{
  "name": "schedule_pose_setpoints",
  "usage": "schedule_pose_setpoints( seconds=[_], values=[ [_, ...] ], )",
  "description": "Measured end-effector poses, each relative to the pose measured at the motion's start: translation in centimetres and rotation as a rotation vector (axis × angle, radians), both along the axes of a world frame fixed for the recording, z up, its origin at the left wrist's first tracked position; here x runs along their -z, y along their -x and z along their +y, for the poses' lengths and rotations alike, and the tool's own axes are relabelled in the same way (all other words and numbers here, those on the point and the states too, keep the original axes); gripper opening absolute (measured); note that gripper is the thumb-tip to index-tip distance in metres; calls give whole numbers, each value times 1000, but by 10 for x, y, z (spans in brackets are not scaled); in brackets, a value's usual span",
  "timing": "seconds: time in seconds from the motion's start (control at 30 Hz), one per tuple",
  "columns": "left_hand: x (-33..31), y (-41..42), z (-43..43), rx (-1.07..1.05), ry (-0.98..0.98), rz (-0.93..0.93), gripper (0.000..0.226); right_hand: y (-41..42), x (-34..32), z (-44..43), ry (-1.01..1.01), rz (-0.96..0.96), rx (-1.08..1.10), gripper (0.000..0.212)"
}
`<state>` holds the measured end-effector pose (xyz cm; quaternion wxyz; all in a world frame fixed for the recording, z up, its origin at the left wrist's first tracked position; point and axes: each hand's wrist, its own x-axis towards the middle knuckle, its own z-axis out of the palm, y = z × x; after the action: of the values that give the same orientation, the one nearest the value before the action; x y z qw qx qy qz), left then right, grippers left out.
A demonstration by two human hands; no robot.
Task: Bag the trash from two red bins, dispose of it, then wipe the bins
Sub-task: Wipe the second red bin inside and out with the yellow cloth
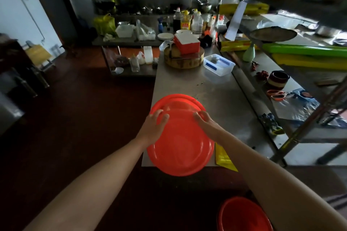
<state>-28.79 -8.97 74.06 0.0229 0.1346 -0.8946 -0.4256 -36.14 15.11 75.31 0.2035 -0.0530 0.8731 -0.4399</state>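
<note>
Two red round lids overlap at the near end of the steel table [221,99]. The nearer lid [180,146] is larger in view and hangs over the table's front edge. The farther lid [176,99] lies partly under it. My left hand [155,127] grips the nearer lid's far rim on the left, thumb on top. On the right of that same rim, my right hand [205,121] has its fingers curled over the edge. A red bin [242,215] stands on the floor at the bottom right, partly behind my right forearm.
A yellow packet [223,157] lies at the table's front right corner. Further back are a clear box with blue clips [218,64], a round wooden block [183,58] and a red-and-white box [186,43]. A cluttered metal rack [300,73] runs along the right. Dark floor lies to the left.
</note>
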Motion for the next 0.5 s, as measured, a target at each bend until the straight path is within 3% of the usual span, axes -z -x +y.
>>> schedule_pose_setpoints(
  seconds=[0.13, 0.23, 0.33, 0.5],
  values=[
    [3, 10, -1, -25, 82, -188, 72, 4, 4, -1, -217, 66, -57, 61],
    [10, 12, 6, -6, 129, -332, 66, 0, 13, -9, -242, -60, -62, 70],
    [22, 12, 11, 42, 70, -348, 71, -9, 25, -20, -247, -108, -23, 87],
    [35, 12, 7, 5, 155, -326, 81, -15, 37, -35, -396, 67, -146, 97]
  ],
)
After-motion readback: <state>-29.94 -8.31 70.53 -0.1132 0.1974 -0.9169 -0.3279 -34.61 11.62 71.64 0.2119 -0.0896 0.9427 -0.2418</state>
